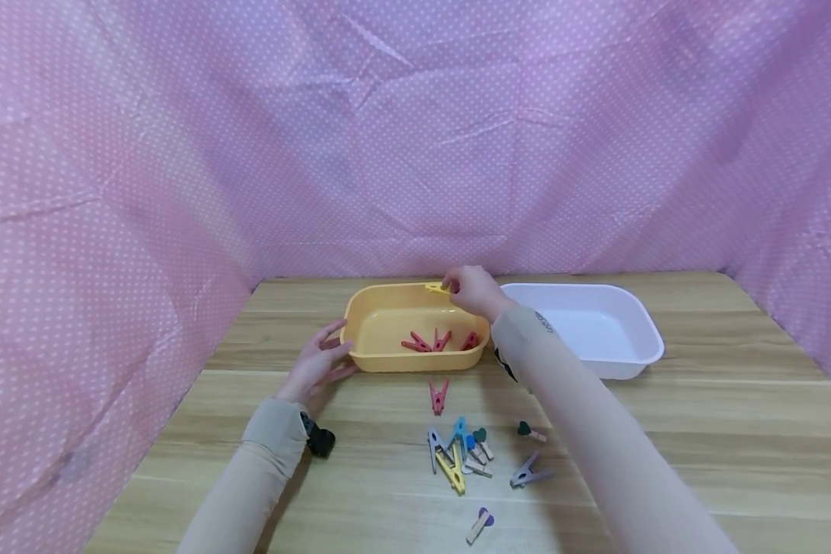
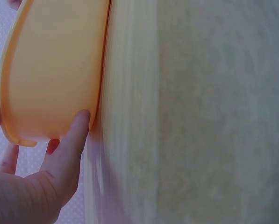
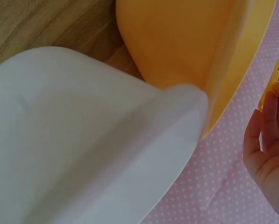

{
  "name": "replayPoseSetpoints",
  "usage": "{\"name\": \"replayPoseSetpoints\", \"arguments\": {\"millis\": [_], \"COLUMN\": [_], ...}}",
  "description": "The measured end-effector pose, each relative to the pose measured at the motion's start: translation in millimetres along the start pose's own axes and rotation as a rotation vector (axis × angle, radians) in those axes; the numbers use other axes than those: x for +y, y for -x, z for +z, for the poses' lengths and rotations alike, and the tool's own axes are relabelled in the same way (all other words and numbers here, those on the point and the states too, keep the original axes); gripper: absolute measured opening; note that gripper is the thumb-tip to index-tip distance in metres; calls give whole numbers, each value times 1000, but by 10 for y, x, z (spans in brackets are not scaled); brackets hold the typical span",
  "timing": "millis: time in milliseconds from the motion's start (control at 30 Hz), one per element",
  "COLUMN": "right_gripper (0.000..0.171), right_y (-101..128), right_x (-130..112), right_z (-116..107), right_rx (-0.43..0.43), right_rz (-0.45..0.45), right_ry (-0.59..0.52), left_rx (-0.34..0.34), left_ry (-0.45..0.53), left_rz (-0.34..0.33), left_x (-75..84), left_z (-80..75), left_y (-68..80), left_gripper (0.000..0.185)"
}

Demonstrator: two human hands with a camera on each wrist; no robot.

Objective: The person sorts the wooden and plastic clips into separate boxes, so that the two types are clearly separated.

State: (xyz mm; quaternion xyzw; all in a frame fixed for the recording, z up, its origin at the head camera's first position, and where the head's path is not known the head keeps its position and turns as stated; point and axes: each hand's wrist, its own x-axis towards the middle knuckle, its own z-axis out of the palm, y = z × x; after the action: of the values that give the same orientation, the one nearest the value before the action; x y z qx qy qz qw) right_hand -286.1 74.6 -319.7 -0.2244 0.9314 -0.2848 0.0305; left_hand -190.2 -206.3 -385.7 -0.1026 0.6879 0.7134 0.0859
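Over the back right part of the orange-yellow basin, my right hand pinches a yellow plastic clothespin. The right wrist view shows that clothespin between thumb and fingers. My left hand rests against the basin's left end, its fingers spread. In the left wrist view, fingertips touch the basin's outer wall. Several red clothespins lie inside the basin toward its front right. Another red clothespin lies on the table in front of it.
A white basin stands right of the orange-yellow one. Nearer on the wooden table lies a cluster with a blue clothespin and a yellow clothespin. A grey clothespin and small wooden clips lie about it.
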Motion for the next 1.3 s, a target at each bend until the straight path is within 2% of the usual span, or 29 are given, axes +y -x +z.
{"name": "replayPoseSetpoints", "arguments": {"millis": [233,500,767,1100,1300], "right_gripper": [31,29,24,22,22], "right_y": [-1,60,119,241,335], "right_x": [34,35,47,-31,-53], "right_z": [45,-13,-70,-113,-115], "right_rx": [-22,0,7,8,14], "right_rz": [34,-24,-71,-72,-124], "right_ry": [15,12,-43,-169,-182], "left_rx": [-11,-11,-2,-13,-17], "left_ry": [20,15,7,3,2], "left_rz": [4,4,0,-7,-13], "left_x": [-9,-10,-4,22,34], "left_z": [-4,-10,-7,-37,-63], "left_y": [-4,-15,-33,-71,-110], "left_gripper": [59,59,59,59,59]}}
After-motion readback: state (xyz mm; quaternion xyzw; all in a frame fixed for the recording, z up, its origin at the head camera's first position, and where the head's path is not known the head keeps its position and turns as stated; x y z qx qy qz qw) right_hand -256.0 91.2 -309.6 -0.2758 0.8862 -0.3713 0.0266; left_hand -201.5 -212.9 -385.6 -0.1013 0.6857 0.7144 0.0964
